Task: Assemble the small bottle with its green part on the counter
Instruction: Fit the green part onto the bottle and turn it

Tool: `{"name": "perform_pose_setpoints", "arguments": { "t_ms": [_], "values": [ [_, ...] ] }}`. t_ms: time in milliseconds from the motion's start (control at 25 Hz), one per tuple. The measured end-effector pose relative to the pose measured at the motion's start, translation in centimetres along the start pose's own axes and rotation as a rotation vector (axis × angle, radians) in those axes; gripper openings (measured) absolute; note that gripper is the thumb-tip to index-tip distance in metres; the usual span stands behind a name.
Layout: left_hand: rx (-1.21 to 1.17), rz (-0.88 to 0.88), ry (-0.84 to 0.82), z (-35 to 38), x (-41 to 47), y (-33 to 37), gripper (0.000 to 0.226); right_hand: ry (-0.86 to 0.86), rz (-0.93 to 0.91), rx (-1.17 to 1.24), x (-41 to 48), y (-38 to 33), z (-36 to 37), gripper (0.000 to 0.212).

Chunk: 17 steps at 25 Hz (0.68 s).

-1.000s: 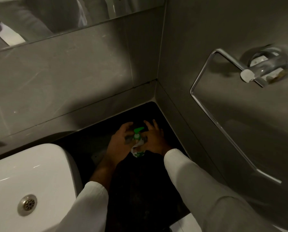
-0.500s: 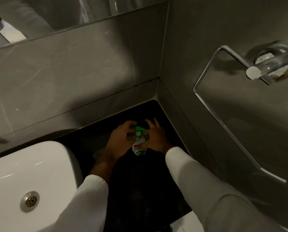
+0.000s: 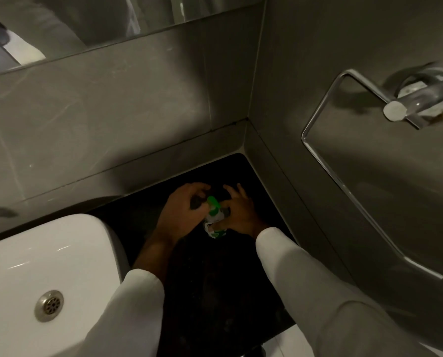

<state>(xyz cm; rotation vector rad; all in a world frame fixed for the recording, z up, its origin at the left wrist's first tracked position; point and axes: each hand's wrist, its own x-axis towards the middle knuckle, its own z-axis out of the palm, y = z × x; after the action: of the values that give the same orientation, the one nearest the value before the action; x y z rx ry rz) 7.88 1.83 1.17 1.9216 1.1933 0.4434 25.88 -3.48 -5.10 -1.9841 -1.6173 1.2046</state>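
A small bottle (image 3: 214, 228) with a white and green label stands on the black counter (image 3: 215, 284) near the corner of the walls. Its green part (image 3: 213, 203), a pump top, sits at the bottle's neck. My left hand (image 3: 183, 210) curls around the green part from the left, fingertips at the top. From the right, my right hand (image 3: 237, 211) grips the bottle's body, thumb across the label. The neck joint is hidden by my fingers.
A white sink (image 3: 42, 274) with a metal drain (image 3: 49, 306) lies to the left. Grey tiled walls close the corner behind and to the right. A chrome towel bar (image 3: 349, 184) juts from the right wall. A mirror (image 3: 86, 21) runs along the top.
Both hands stay on the bottle. My left fingers have shifted around the green top, which now points a little more to the left and up. The camera has drifted slightly.
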Motion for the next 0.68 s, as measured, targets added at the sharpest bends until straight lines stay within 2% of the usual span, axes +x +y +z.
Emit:
{"name": "perform_pose_setpoints", "arguments": {
  "t_ms": [40,120,400,680],
  "values": [
    [0.079,-0.006,0.070,-0.1,0.0,0.7,0.036,-0.003,0.005,-0.001,0.0,0.0,0.0,0.052],
    [0.183,-0.025,0.117,-0.1,0.1,1.9,0.032,-0.004,0.006,-0.007,0.0,0.1,0.2,0.054],
    [0.081,-0.201,-0.003,-0.2,1.6,2.7,0.014,0.008,0.022,-0.001,-0.2,-0.1,0.1,0.056],
    [0.083,-0.218,-0.110,-0.6,1.9,3.1,0.010,0.017,0.006,0.015,-0.4,0.2,0.2,0.055]
  ]
}}
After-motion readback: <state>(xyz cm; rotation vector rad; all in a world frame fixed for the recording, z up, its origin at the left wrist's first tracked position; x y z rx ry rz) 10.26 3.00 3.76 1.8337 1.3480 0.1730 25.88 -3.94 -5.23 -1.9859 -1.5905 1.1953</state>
